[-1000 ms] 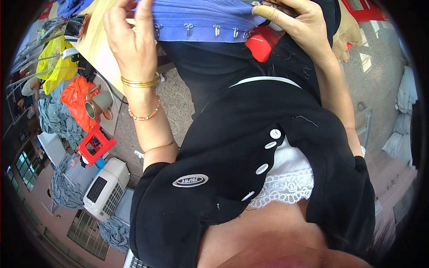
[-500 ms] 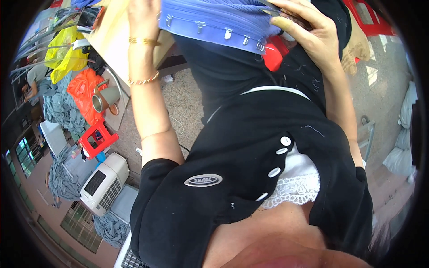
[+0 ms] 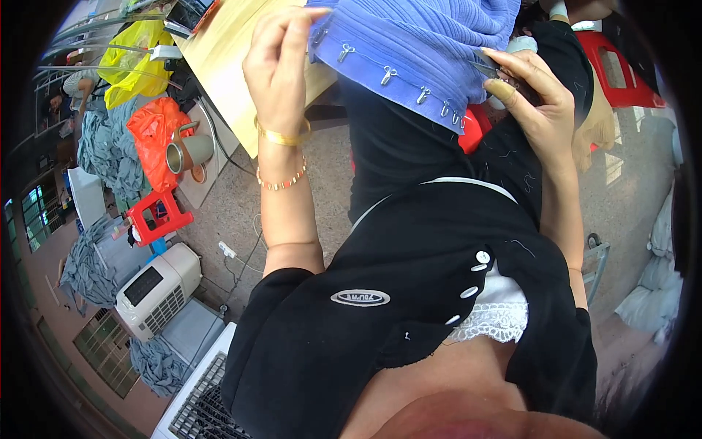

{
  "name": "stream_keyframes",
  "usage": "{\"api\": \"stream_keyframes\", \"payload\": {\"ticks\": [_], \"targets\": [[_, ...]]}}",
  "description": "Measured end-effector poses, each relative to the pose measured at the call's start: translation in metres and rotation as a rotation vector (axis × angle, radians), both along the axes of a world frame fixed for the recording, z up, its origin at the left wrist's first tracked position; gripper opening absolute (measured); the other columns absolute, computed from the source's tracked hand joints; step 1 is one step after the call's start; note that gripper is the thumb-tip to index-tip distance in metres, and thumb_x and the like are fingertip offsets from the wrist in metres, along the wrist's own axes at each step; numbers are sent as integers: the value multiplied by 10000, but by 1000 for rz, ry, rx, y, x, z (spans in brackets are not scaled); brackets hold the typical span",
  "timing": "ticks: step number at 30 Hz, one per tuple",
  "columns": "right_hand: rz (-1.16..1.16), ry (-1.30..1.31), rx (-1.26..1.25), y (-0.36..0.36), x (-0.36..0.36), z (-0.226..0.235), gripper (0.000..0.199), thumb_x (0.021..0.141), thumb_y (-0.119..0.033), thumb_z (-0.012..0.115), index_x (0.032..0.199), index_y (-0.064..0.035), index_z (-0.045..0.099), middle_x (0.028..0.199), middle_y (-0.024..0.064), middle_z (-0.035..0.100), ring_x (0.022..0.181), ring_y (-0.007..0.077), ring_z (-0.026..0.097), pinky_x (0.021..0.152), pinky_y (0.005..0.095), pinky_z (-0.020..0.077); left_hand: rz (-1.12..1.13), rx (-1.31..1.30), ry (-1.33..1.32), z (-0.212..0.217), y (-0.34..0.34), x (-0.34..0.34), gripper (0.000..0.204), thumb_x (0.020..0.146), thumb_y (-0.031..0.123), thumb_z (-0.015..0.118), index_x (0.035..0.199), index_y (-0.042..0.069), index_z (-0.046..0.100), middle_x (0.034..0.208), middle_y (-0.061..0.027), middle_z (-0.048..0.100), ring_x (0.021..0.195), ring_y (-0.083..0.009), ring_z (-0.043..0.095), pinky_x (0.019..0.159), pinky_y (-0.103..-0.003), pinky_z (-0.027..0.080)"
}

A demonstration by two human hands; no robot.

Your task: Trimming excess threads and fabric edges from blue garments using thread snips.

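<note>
Across my black-trousered lap lies a blue ribbed knit garment (image 3: 439, 33), with a row of small metal hooks (image 3: 388, 74) along its flat border. My left hand (image 3: 281, 69) is at the garment's upper left corner, thumb and fingers pinched; what sits between the fingertips is too small to make out. At the garment's right edge, my right hand (image 3: 537, 102) is closed around small dark metal snips (image 3: 485, 67), their blades pointing left over the knit. Its thumb has a tan covering, and the fingers hide most of the snips.
A pale wooden table (image 3: 227, 55) stands at the upper left. Beside it are a yellow bag (image 3: 135, 62), an orange bag (image 3: 152, 132), a metal mug (image 3: 189, 151) and a red stool (image 3: 159, 218). Another red stool (image 3: 618, 69) is at the upper right. Loose cables lie on the floor.
My left hand has come down into fuller view, its fingers now pinched at the garment's corner. In the picture, garment and both hands sit lower and further right; the right hand still holds the snips.
</note>
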State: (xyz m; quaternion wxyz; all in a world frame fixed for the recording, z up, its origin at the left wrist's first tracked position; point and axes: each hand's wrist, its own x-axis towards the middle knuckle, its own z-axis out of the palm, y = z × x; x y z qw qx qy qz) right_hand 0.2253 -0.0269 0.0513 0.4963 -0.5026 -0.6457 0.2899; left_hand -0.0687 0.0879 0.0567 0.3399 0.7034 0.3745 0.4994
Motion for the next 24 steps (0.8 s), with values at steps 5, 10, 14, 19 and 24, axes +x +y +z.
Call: {"api": "stream_keyframes", "payload": {"ticks": [5,10,14,19,24], "targets": [[40,-19,53,7,-8,9,372,805,-63,810,1172,-66,750,867,6,617,804,78,564,702,209,424,140,223,207,20,-44,17,198,856,80,760,1044,18,760,1047,-107,709,977,-230,665,873,-321,513],[64,-86,106,14,-15,22,370,802,-66,813,1167,-87,757,857,-2,611,771,64,556,637,192,408,281,378,269,14,-55,31,190,803,19,778,991,7,757,995,-120,729,911,-262,685,837,-332,533],[108,-180,159,20,-26,37,405,781,-28,818,1178,-48,742,888,17,611,778,73,549,648,194,407,325,393,193,7,-57,34,134,805,-1,770,937,4,747,969,-113,734,889,-256,686,821,-333,537],[200,-321,313,34,-37,51,418,764,-16,812,1175,-38,741,908,46,634,798,119,587,688,226,465,247,211,-8,4,-57,31,46,854,-1,739,896,3,720,982,-102,723,899,-203,680,815,-292,538],[200,-515,265,37,-55,82,382,799,-38,791,1177,-33,739,906,38,621,814,116,579,707,240,460,67,-68,-373,-2,-57,31,62,921,-3,679,982,-5,686,1014,-91,694,931,-141,658,828,-260,536]]}}
